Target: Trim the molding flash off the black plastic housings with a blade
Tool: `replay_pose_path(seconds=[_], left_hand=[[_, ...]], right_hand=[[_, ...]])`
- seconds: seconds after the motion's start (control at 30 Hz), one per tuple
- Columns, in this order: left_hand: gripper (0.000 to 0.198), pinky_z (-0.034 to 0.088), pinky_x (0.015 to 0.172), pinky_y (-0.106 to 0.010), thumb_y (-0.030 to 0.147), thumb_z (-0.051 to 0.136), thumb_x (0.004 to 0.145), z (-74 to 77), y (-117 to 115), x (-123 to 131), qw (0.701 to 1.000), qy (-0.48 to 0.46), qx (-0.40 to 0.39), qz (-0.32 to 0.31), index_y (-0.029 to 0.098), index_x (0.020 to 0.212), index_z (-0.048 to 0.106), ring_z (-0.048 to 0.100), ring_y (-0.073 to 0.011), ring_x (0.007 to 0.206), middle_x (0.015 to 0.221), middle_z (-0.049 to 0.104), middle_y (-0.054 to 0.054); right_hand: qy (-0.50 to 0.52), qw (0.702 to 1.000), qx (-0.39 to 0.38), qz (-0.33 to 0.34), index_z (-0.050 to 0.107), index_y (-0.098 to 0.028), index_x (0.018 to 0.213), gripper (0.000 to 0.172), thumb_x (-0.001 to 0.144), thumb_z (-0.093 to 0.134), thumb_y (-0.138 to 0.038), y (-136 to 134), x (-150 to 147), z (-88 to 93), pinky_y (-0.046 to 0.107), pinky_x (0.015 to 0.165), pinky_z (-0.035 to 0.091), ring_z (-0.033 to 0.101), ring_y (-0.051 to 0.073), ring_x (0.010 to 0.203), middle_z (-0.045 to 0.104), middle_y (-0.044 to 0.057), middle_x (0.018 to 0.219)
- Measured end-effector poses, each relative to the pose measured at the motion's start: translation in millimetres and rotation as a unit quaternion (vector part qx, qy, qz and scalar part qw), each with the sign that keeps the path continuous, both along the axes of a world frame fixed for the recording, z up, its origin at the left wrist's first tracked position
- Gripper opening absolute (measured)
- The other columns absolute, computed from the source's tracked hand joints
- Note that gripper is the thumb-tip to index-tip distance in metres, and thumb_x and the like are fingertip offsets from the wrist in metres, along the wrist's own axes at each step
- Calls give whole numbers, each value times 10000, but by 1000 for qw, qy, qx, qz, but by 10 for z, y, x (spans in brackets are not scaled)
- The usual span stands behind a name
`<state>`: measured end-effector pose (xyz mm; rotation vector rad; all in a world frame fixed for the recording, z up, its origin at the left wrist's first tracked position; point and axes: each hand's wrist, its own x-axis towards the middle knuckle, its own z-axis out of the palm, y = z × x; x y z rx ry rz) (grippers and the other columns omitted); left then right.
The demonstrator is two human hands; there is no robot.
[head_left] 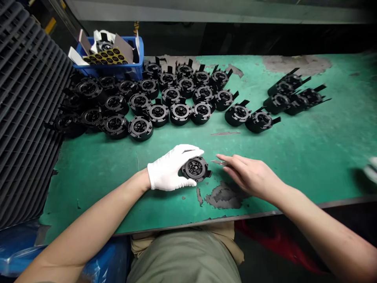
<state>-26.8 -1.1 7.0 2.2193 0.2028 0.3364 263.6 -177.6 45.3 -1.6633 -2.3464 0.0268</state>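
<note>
White-gloved, my left hand (169, 169) wraps round a round black plastic housing (194, 169) with a ribbed, holed top and small tabs on its rim. A short tab sticks out at the housing's lower right. My bare right hand (250, 171) pinches a small blade (218, 162), its pointed tip towards the housing and a little apart from it. Most of the blade's handle is hidden inside the fingers. Both hands are over the green table mat (118, 208), close to its front edge.
Several similar black housings (140, 127) stand in rows behind my hands, with a smaller group (278, 102) at the right. A blue bin (138, 70) holds card and a sticker sheet (108, 57). Grey slatted trays (26, 110) rise at left. A blurred white thing (371, 169) is at the right edge.
</note>
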Motion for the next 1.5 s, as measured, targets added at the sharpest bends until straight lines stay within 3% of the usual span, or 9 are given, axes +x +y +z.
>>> replay_pose_path(seconds=[0.17, 0.33, 0.47, 0.57, 1.0, 1.13, 1.27, 1.37, 1.5], left_hand=[[693, 511, 1300, -579, 330, 688, 1031, -3, -5, -30, 999, -30, -18, 16, 229, 1666, 431, 600, -344, 1505, 1594, 593, -185], [508, 508, 1318, -506, 364, 564, 1132, -45, -3, -31, 997, -40, -52, 33, 249, 1622, 497, 632, -288, 1513, 1614, 629, -142], [1156, 536, 1264, -618, 762, 947, 735, -76, -23, -10, 997, -24, -21, 77, 216, 1641, 479, 638, -430, 1461, 1578, 609, -216], [1307, 538, 1225, -685, 836, 999, 535, -95, -43, 31, 996, 5, 43, 77, 183, 1574, 551, 654, -487, 1404, 1495, 655, -242], [1043, 557, 1233, -595, 638, 1008, 704, 17, -27, 40, 998, -1, 38, 48, 204, 1553, 585, 691, -432, 1424, 1554, 691, -197], [808, 581, 1181, -561, 511, 1004, 741, 2, -48, 41, 997, -24, 53, 54, 226, 1409, 651, 711, -400, 1369, 1477, 717, -179], [810, 627, 1019, -518, 749, 1029, 573, -62, -83, 92, 985, -35, 78, 149, 207, 1059, 675, 733, -351, 1139, 1205, 737, -150], [827, 618, 828, -423, 933, 897, 589, -50, -97, 95, 977, 7, 91, 191, 217, 920, 649, 683, -257, 887, 978, 677, -64], [716, 555, 680, -313, 913, 788, 783, 18, -118, 7, 992, -8, 32, 124, 204, 829, 697, 619, -152, 685, 824, 669, -17]], right_hand=[[70, 997, -25, -34, 628, -220, 1359, 244, 1123, 578, -258, -113, -147, -115, 303, 770, 618, 818, 210, 950, 825, 73, 1165], [38, 999, 8, -16, 617, -189, 1388, 261, 1136, 564, -238, -82, -180, -55, 287, 687, 566, 789, 187, 842, 809, 56, 1043], [7, 999, 29, -25, 637, -153, 1384, 265, 1136, 575, -222, -116, -237, 5, 286, 627, 502, 742, 164, 750, 778, 42, 965], [11, 999, 26, -36, 644, -143, 1390, 276, 1135, 578, -226, -166, -263, 10, 288, 635, 501, 726, 158, 740, 768, 42, 970], [41, 999, 6, -29, 676, -167, 1358, 255, 1135, 576, -242, -145, -163, -74, 278, 646, 499, 714, 155, 751, 757, 43, 967], [56, 997, 5, -51, 658, -168, 1386, 273, 1128, 586, -220, -282, -311, -46, 289, 669, 510, 702, 162, 761, 734, 42, 955], [121, 992, -10, -32, 638, -167, 1398, 279, 1132, 569, -211, -417, -688, -8, 285, 640, 487, 648, 153, 715, 680, 23, 886], [147, 989, -6, -21, 632, -174, 1397, 273, 1142, 546, -219, -423, -860, -44, 289, 620, 480, 622, 154, 695, 664, 14, 868], [126, 988, -5, -93, 626, -190, 1472, 336, 1148, 550, -235, -329, -691, -123, 286, 686, 540, 684, 159, 753, 704, 31, 933]])
